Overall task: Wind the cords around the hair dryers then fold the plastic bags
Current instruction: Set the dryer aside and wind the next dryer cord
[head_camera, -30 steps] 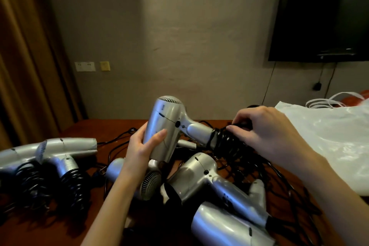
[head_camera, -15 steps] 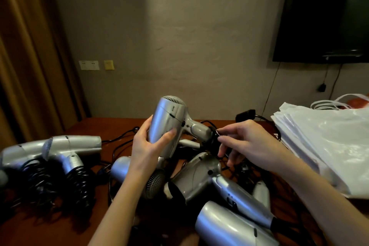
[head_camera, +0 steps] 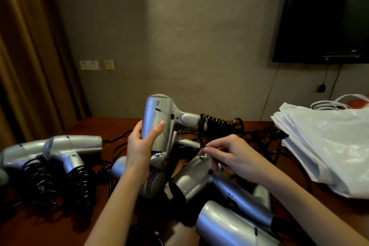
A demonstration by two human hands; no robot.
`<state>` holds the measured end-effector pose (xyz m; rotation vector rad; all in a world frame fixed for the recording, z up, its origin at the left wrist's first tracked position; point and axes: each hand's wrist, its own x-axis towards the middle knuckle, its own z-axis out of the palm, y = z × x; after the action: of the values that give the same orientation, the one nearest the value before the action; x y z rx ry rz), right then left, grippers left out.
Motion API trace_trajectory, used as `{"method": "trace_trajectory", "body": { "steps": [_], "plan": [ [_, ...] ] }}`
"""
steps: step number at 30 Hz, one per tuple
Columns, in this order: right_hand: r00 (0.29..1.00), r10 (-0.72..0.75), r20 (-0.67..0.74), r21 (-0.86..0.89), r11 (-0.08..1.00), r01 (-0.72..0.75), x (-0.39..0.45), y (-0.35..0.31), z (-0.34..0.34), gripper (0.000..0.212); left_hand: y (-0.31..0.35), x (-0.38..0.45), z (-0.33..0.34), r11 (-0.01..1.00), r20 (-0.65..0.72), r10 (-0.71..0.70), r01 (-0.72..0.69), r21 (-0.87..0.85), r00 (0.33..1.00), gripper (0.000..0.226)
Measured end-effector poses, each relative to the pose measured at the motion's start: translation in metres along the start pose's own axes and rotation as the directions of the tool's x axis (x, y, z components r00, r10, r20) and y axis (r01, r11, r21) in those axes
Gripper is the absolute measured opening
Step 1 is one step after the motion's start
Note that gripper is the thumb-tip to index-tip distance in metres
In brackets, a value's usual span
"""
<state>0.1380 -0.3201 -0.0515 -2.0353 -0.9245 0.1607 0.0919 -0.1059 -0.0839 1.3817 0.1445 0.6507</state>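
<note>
With the silver hair dryer gripped upright by the left hand, its black cord, several turns on the handle, has been drawn down to four o'clock, pinched by the right hand, so winding is judged unfinished

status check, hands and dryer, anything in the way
Left hand grips raised hair dryer. Right hand pinches its cord, coils on handle. Loose dryers and cords tangled below.
</note>
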Motion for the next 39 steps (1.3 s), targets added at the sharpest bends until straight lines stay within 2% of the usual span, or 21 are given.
{"method": "trace_trajectory", "body": {
  "steps": [4, 7, 9, 10, 11, 13, 15, 17, 18, 20, 21, 23, 24, 26, 29, 31, 33, 36, 39],
  "plan": [
    [0.998, 0.070, -0.007, -0.085, 0.994, -0.070, 0.001, 0.006, -0.002, 0.041, 0.001, 0.001, 0.000, 0.998, 0.015, -0.037, 0.038, -0.048, 0.999, 0.053],
    [0.992, 0.097, -0.079, -0.139, 0.984, -0.107, 0.001, 0.012, -0.002, 0.061, 0.002, 0.001, 0.000, 0.994, 0.042, -0.064, 0.068, -0.089, 0.997, 0.056],
    [0.984, -0.026, -0.178, -0.204, 0.979, -0.011, -0.002, 0.014, -0.002, 0.077, 0.002, 0.001, 0.001, 0.989, 0.075, -0.082, 0.090, -0.115, 0.994, 0.050],
    [0.976, -0.104, -0.193, -0.245, 0.968, 0.054, -0.002, 0.017, -0.003, 0.078, 0.003, 0.001, 0.001, 0.987, 0.090, -0.095, 0.106, -0.124, 0.991, 0.048],
    [0.979, -0.087, -0.184, -0.221, 0.974, 0.045, 0.000, 0.023, -0.005, 0.074, 0.003, 0.001, 0.001, 0.985, 0.102, -0.107, 0.119, -0.127, 0.989, 0.048],
    [0.998, 0.029, -0.049, -0.089, 0.995, -0.033, 0.004, 0.025, -0.011, 0.066, 0.004, 0.001, 0.001, 0.983, 0.131, -0.121, 0.137, -0.125, 0.984, 0.048],
    [0.995, 0.077, 0.056, 0.043, 0.996, -0.079, 0.005, 0.023, -0.017, 0.056, 0.005, 0.001, 0.002, 0.979, 0.177, -0.124, 0.150, -0.141, 0.976, 0.048],
    [0.996, 0.089, 0.032, 0.029, 0.996, -0.090, 0.002, 0.030, -0.024, 0.042, 0.006, -0.001, 0.003, 0.971, 0.219, -0.135, 0.173, -0.162, 0.966, 0.057],
    [0.986, 0.165, 0.024, -0.024, 0.986, -0.164, 0.003, 0.040, -0.027, 0.035, 0.006, -0.001, 0.003, 0.970, 0.234, -0.142, 0.182, -0.161, 0.962, 0.067],
    [0.894, 0.448, -0.029, -0.049, 0.892, -0.449, 0.006, 0.053, -0.031, 0.034, 0.005, -0.003, 0.005, 0.973, 0.262, -0.147, 0.187, -0.135, 0.954, 0.080],
    [0.893, 0.447, -0.053, -0.061, 0.891, -0.449, 0.011, 0.059, -0.034, 0.037, 0.004, -0.003, 0.005, 0.976, 0.275, -0.142, 0.180, -0.119, 0.951, 0.081],
    [0.946, 0.303, -0.117, -0.222, 0.920, -0.323, 0.021, 0.049, -0.042, 0.008, 0.004, -0.005, 0.008, 0.983, 0.289, -0.121, 0.154, -0.096, 0.950, 0.074],
    [0.963, 0.232, -0.136, -0.260, 0.930, -0.260, 0.021, 0.041, -0.046, 0.008, 0.005, -0.006, 0.009, 0.986, 0.294, -0.107, 0.139, -0.092, 0.950, 0.069],
    [0.979, 0.142, -0.144, -0.189, 0.967, -0.169, 0.018, 0.030, -0.052, 0.026, 0.005, -0.007, 0.010, 0.988, 0.303, -0.088, 0.121, -0.092, 0.949, 0.064],
    [0.994, 0.055, -0.091, 0.044, 0.998, -0.051, 0.010, 0.025, -0.060, 0.019, 0.005, -0.007, 0.010, 0.990, 0.301, -0.078, 0.110, -0.090, 0.950, 0.063],
    [0.999, 0.025, -0.047, 0.069, 0.997, -0.022, 0.005, 0.018, -0.064, 0.014, 0.003, -0.006, 0.007, 0.996, 0.294, -0.049, 0.069, -0.059, 0.954, 0.059],
    [0.995, -0.058, -0.085, -0.089, 0.995, 0.051, 0.002, 0.010, -0.063, 0.016, 0.002, -0.005, 0.005, 1.000, 0.299, -0.020, 0.022, -0.005, 0.954, 0.057],
    [0.944, -0.191, -0.267, -0.445, 0.894, 0.055, -0.001, 0.002, -0.047, 0.014, 0.002, -0.006, 0.004, 0.997, 0.304, 0.015, -0.038, 0.071, 0.953, 0.049],
    [0.877, -0.266, -0.400, -0.480, 0.876, 0.048, -0.004, -0.007, -0.038, 0.018, 0.001, -0.006, 0.004, 0.993, 0.264, 0.037, -0.065, 0.100, 0.964, 0.050]
  ]
}}
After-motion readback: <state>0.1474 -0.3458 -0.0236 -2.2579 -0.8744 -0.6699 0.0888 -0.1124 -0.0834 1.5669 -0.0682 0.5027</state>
